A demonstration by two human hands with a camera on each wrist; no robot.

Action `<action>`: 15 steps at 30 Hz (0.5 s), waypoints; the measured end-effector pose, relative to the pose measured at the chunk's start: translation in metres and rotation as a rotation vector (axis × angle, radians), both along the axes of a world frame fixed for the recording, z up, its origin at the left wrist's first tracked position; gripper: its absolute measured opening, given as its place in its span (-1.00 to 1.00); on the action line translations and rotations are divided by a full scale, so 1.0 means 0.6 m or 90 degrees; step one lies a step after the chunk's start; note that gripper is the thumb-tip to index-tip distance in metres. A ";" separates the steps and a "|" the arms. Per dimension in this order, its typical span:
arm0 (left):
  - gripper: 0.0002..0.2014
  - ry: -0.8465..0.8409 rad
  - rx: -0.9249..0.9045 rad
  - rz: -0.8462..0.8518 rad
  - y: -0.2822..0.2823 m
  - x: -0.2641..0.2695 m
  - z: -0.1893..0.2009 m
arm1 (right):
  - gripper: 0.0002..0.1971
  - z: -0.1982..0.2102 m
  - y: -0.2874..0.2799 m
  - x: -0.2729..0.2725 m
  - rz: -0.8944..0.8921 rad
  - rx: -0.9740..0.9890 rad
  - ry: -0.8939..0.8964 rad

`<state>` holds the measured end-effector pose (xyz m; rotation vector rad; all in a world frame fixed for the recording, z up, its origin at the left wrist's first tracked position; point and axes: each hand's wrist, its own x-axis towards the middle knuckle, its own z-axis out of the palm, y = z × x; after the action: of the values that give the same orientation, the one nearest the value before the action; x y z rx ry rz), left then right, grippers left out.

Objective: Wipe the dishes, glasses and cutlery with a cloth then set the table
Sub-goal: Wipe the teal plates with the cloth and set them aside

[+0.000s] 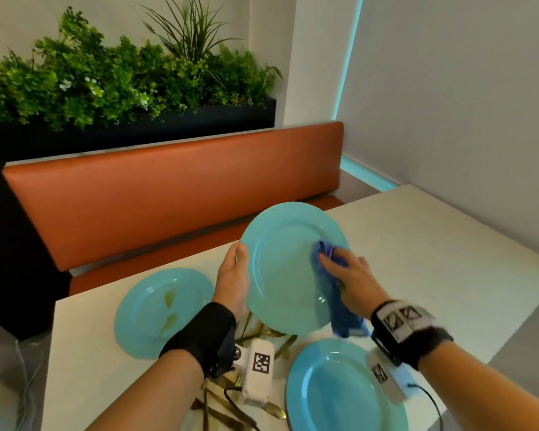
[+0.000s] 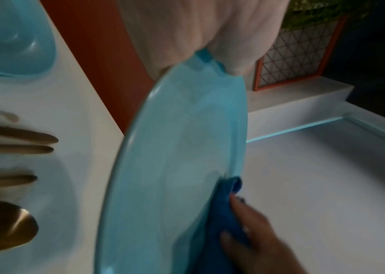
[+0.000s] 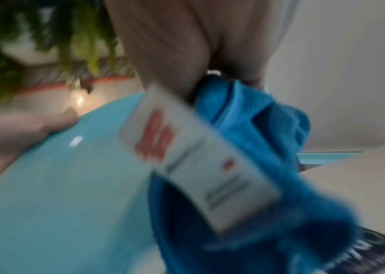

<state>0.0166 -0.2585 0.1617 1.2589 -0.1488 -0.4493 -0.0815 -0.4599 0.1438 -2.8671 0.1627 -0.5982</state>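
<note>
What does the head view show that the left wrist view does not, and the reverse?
Only the head view: the stained plate lying flat at left with greenish smears, a third plate near the right forearm, and the planter.

Only the left wrist view: a gold spoon bowl and a small spot on the table.

Both: the left hand holding the tilted plate while the right hand presses the blue cloth on it.

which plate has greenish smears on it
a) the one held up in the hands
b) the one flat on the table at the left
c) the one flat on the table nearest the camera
b, the left plate lying on the table shows two greenish streaks on its face.
</note>
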 end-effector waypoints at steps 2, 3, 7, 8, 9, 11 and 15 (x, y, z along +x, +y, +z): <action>-0.73 -0.038 0.015 -0.014 -0.006 -0.005 -0.002 | -0.46 0.030 -0.012 0.034 -0.091 0.082 -0.038; -0.74 -0.050 0.022 -0.020 -0.012 -0.009 -0.004 | -0.50 0.044 -0.008 0.052 -0.108 0.115 -0.065; -0.73 -0.055 0.009 -0.045 -0.029 -0.024 -0.006 | -0.51 0.052 0.075 0.092 0.031 0.149 -0.074; -0.72 -0.044 -0.010 -0.048 -0.029 -0.022 -0.007 | -0.49 0.041 0.101 0.089 0.077 0.138 -0.045; -0.71 -0.022 -0.033 -0.047 -0.026 -0.018 -0.008 | -0.48 0.030 0.126 0.079 0.107 0.138 -0.015; -0.70 0.032 -0.065 -0.022 -0.015 -0.008 -0.007 | -0.50 0.013 0.156 0.043 0.165 0.120 0.023; -0.71 0.050 -0.080 -0.003 0.006 0.000 -0.009 | -0.49 -0.013 0.149 -0.024 0.238 0.019 0.189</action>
<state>0.0167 -0.2546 0.1564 1.1171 -0.1120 -0.4855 -0.0959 -0.3706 0.1362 -2.8315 -0.3123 -0.0988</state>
